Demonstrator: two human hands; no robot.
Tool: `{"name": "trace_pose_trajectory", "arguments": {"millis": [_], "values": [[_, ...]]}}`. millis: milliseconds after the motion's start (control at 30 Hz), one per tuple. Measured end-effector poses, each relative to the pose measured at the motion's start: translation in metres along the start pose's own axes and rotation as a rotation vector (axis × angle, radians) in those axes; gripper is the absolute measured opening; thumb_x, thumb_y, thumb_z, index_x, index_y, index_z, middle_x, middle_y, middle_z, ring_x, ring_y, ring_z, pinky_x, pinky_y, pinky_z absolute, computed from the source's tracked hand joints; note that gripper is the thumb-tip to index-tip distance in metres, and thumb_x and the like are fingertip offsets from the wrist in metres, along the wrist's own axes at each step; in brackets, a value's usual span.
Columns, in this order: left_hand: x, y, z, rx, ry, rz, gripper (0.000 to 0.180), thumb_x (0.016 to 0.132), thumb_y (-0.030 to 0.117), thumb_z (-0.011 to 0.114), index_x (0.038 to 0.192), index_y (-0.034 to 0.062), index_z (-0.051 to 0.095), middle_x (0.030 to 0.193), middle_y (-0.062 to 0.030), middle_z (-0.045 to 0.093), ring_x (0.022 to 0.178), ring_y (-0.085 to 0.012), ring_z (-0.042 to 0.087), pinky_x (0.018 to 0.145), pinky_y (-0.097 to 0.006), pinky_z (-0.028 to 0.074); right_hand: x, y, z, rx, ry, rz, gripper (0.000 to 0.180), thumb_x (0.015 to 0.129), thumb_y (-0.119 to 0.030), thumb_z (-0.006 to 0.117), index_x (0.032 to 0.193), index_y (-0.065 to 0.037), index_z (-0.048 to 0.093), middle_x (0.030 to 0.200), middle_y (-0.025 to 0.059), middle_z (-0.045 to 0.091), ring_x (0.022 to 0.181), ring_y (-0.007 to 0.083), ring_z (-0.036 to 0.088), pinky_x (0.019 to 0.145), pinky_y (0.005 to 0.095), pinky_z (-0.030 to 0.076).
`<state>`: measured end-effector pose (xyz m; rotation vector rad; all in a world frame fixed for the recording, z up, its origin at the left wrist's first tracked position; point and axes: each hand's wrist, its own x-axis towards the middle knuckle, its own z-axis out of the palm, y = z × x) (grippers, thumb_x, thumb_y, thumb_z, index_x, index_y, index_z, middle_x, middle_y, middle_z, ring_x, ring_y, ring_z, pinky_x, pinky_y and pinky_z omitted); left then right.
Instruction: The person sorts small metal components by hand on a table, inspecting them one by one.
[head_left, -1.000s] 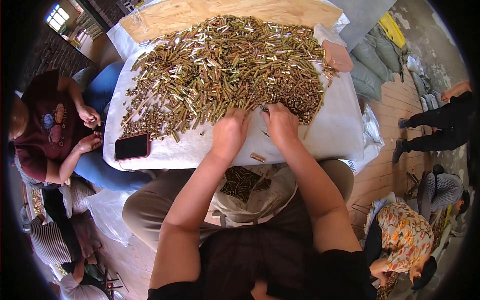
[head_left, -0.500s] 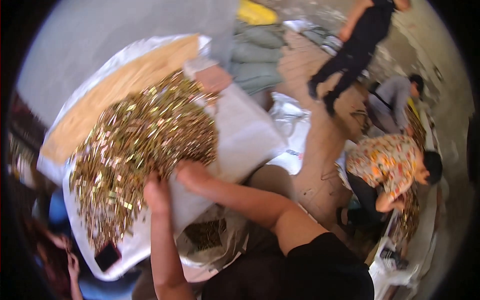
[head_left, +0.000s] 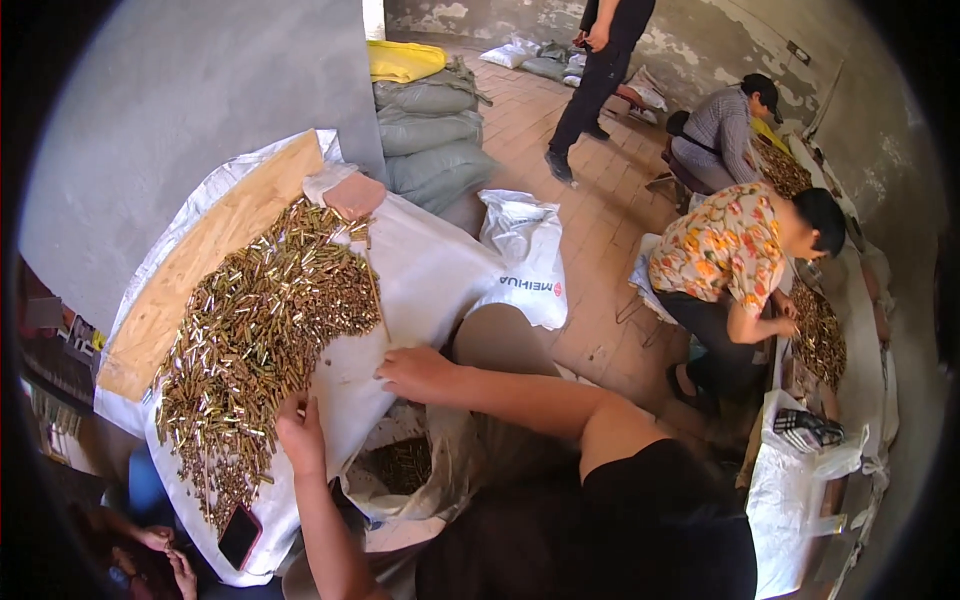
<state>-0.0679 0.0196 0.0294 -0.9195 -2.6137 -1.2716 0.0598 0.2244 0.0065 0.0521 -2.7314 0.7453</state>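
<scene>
A large heap of small brass-coloured metal cylinders (head_left: 250, 310) lies on a white sheet (head_left: 430, 240) over the table. At the near edge of the heap is my left hand (head_left: 302, 438), its fingers curled and thumb close to them; what it grips, if anything, is too small to make out. My right hand (head_left: 418, 374) is closed over the near rim of the sheet, away from the heap, its fingertips partly hidden. Below it an open white sack (head_left: 440, 465) hangs at the table edge, with more brass pieces (head_left: 400, 463) inside.
A wooden board (head_left: 215, 260) borders the heap's far side, near a reddish block (head_left: 354, 196). A phone (head_left: 240, 537) lies at the near left corner. Stacked sacks (head_left: 430, 135) stand behind. Two people (head_left: 715, 240) work at the right-hand bench; another (head_left: 600, 80) stands on the brick floor.
The whole view has shifted and sharpened. My hands, close together at the heap's edge before, are now farther apart, the right one drawn back from the heap toward the sack.
</scene>
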Motion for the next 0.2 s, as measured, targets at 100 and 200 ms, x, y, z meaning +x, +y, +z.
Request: {"name": "trace_pose_trajectory", "arguments": {"millis": [100,200], "values": [[-0.044,-0.004,-0.027,-0.080,-0.091,-0.007,0.011,0.078,0.004,0.063,0.087,-0.0025,0.062,0.076,-0.0141,0.062,0.062,-0.0205,0.058,0.060,-0.032,0.046,-0.053,-0.035,-0.033,0.066,-0.205,0.017,0.020,0.079,-0.024,0.060,0.088,-0.006,0.063,0.081,0.0118,0.060,0.078,0.0290,0.060,0.071,0.0418,0.047],[-0.080,-0.028,-0.054,-0.048,-0.280,-0.116,0.014,0.076,0.003,0.064,0.089,-0.0021,0.065,0.085,-0.0134,0.066,0.079,-0.0210,0.064,0.075,-0.029,0.049,-0.101,-0.061,-0.034,0.156,-0.399,-0.138,0.026,0.081,-0.030,0.060,0.091,-0.006,0.065,0.080,0.0119,0.064,0.082,0.0271,0.062,0.076,0.0381,0.046]]}}
